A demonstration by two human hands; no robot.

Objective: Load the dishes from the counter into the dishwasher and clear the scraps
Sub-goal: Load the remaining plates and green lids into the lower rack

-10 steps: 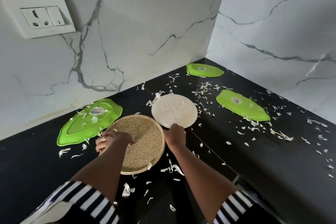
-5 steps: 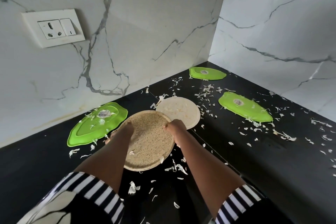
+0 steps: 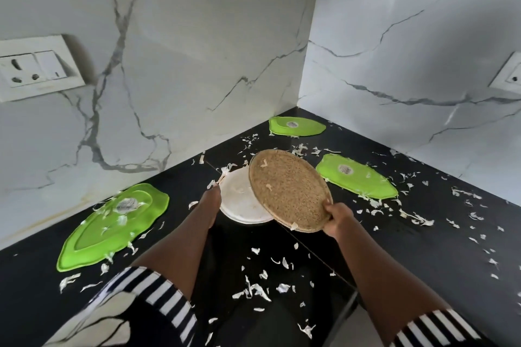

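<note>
The right hand (image 3: 337, 220) curls round the near rim of the speckled brown plate (image 3: 290, 191), which is held tilted above the black table (image 3: 423, 262) and hides the right part of the white plate (image 3: 239, 203) lying flat beneath it; a few pale bits cling to the brown plate's face. The left hand (image 3: 212, 197) reaches to the white plate's left rim, seen end-on, so whether its fingers grip or merely touch cannot be told. Pale scraps (image 3: 253, 290) litter the table all round, many of them in front of the arms and towards the wall corner; three green leaf-shaped plates lie among them: the left green plate (image 3: 112, 222) near the back wall with scraps on it, the far green plate (image 3: 296, 127) in the corner, and the right green plate (image 3: 355, 180) just beyond the brown one. Each bears a round sticker (image 3: 344, 168), its print too small to read. A white socket plate (image 3: 36, 67) sits on the left marble wall; a second socket (image 3: 510, 76) shows at the right edge; striped sleeves (image 3: 158, 290) frame the bottom.
</note>
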